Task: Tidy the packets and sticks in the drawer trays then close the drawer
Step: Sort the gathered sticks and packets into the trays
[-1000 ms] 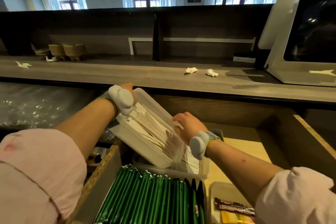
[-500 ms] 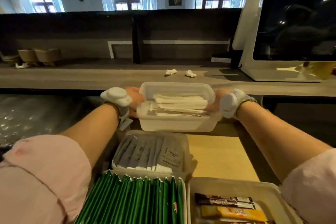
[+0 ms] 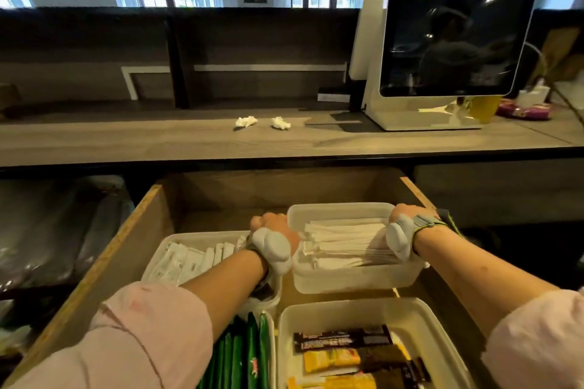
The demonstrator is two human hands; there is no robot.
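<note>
Lowering the tray of white sticks from level with the counter, we are setting it in the back right of the drawer, our left hand and right hand clamping fingers over its ends; closing is probably nearing.

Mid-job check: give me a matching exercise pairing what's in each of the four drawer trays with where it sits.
Things: 1 white sticks; 2 green sticks; 3 brown and yellow packets; 4 white packets.
Places: A near left; B far right, in the tray gripped by left hand and right hand; C far left; D near right.
Pairs: 1-B; 2-A; 3-D; 4-C.
</note>
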